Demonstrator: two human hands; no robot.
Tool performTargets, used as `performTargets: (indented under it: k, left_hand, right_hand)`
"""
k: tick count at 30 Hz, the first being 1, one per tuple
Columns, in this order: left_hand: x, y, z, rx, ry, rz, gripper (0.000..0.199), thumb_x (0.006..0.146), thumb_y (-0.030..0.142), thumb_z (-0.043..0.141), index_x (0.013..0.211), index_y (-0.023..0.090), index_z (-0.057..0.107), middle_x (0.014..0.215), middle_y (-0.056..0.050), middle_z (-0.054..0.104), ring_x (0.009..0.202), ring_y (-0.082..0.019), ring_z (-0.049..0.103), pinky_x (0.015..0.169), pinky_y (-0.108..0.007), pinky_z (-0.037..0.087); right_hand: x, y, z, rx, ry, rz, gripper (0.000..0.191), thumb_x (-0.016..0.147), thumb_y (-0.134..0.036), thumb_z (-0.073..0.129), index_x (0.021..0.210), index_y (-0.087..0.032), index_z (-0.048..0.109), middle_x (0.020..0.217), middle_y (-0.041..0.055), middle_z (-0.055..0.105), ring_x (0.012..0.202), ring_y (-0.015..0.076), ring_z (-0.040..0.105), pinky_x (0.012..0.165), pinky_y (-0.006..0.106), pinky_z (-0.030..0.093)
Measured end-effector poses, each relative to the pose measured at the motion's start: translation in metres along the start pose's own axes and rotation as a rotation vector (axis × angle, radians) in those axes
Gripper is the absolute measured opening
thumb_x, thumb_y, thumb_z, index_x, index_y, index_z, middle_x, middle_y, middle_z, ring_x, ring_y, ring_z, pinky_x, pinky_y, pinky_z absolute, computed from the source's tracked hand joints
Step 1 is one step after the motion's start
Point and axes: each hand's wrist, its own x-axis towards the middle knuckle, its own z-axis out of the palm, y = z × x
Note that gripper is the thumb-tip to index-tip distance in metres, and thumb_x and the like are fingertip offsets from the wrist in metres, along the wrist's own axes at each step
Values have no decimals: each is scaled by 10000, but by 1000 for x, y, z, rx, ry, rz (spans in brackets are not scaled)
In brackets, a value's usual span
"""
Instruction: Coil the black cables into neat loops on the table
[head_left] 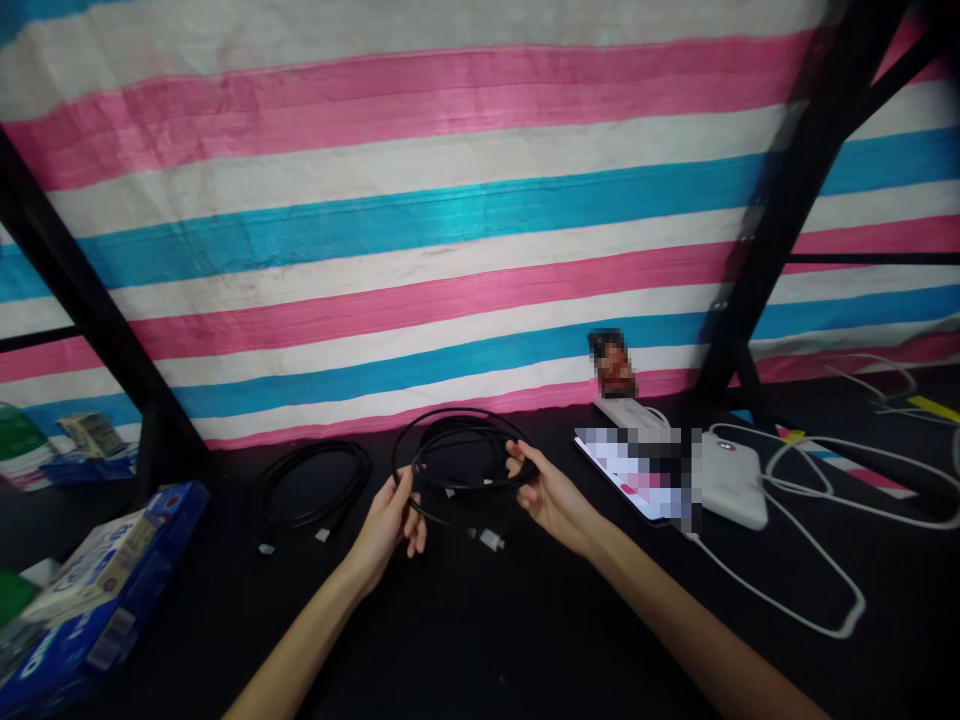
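Between my two hands is a loosely coiled black cable [450, 411], lifted a little over the black table. My left hand [388, 520] pinches the coil at its left side, its other fingers curled below. On the right side of the coil, my right hand [546, 492] grips the loops between thumb and fingers. A pale connector [491, 540] hangs from a cable end below the coil. Behind it, more black loops with light tips seem to lie on the table, partly hidden. Another coiled black cable [311, 487] rests left of my left hand.
A lit phone [626, 478] lies right of my right hand, beside a white power bank [739, 485] and looping white cable [847, 600]. A white power strip [637, 415] sits behind. Blue snack boxes [112, 600] stand at left. Black frame posts [795, 200] flank a striped sheet [420, 240].
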Motion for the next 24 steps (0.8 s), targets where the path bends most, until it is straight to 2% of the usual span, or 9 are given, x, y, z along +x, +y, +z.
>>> performTargets:
  k: [3,5,7,9,11,15,20,22,24]
  left_hand:
    - [-2,1,1,-114,-81,-90,581,781,621,354,1142,174,436,392,70,395,345,-122,447,311,-173,287]
    - [-2,3,2,-153,-80,-119,624,777,647,305,1144,160,436,386,66,390,344,-123,443,313,-175,283]
    - [-2,3,2,-123,-21,-91,574,768,615,385,1110,158,449,358,83,344,329,-127,437,306,-172,277]
    - [-1,0,3,-62,27,-54,465,749,505,505,1074,179,444,333,103,312,303,-133,426,291,-168,273]
    - [0,-5,3,-29,9,-59,392,731,409,532,1048,207,417,320,112,319,280,-141,417,275,-168,269]
    - [2,-14,2,-40,-125,-140,260,735,378,472,933,237,381,330,101,369,266,-139,407,256,-160,249]
    - [8,-24,-4,29,-238,-225,204,683,354,436,830,228,372,301,106,325,252,-152,404,251,-181,263]
    - [10,-26,-5,135,-202,-182,230,651,371,457,803,220,377,346,93,379,276,-148,431,272,-195,295]
    - [11,-25,-5,288,-110,-51,252,635,372,499,795,203,403,449,65,462,354,-127,479,325,-193,335]
  right_hand:
    - [1,7,-3,-166,-59,8,180,849,-295,495,925,-156,579,615,-36,571,359,42,473,360,167,417]
    - [1,11,-4,-327,-73,9,209,838,-310,504,931,-140,581,663,4,610,416,70,535,360,174,417]
    - [1,15,-5,-482,-84,-1,228,816,-312,520,934,-128,586,689,32,629,476,94,579,357,167,402]
    - [1,16,-6,-606,-94,-29,244,792,-289,524,970,-132,579,675,26,630,481,98,583,360,164,393]
    - [2,16,-7,-690,-86,-71,298,765,-266,524,1034,-142,559,648,3,623,435,84,555,354,163,376]
    - [4,12,-7,-766,5,-180,475,704,-265,573,1158,-151,493,635,-24,616,367,63,488,317,159,314]
    - [11,9,-15,-732,127,-236,655,673,-259,586,1271,-133,350,686,-1,640,407,91,538,334,174,356]
    - [13,10,-20,-790,162,-292,721,656,-229,587,1307,-171,283,776,3,641,371,78,515,318,185,380]
    - [13,11,-24,-890,171,-382,734,654,-197,572,1319,-229,264,855,-4,624,336,57,481,301,195,400]
